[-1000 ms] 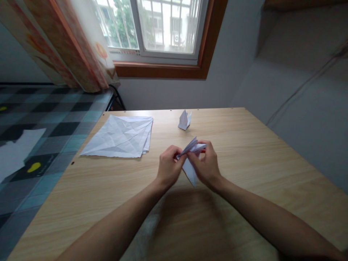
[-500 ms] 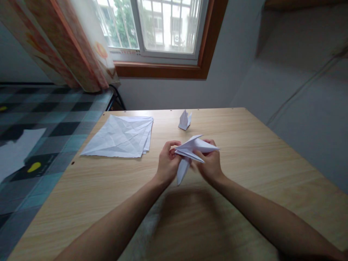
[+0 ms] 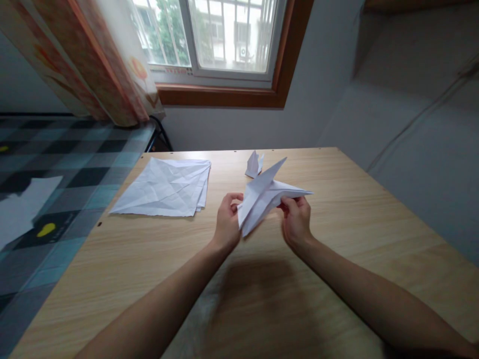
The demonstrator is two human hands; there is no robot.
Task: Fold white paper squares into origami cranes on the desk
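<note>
Folded paper (image 3: 262, 195): white. Stacked sheets (image 3: 164, 189): white. Table (image 3: 355, 229): light tan, wood-grained. Checked cloth (image 3: 75, 159): black, grey and teal, with yellow marks (image 3: 46, 230). Curtain (image 3: 86, 55): orange and cream, floral print. Window surround (image 3: 224, 97): reddish brown.

**Folded white paper (image 3: 258, 199) spreads into sharp points**

Creased and layered, it is held tilted between the left hand (image 3: 227, 217) and the right hand (image 3: 297, 222). One long flap slants up to the right, another tapers out rightward, and the lower layers run down to the left.
</note>
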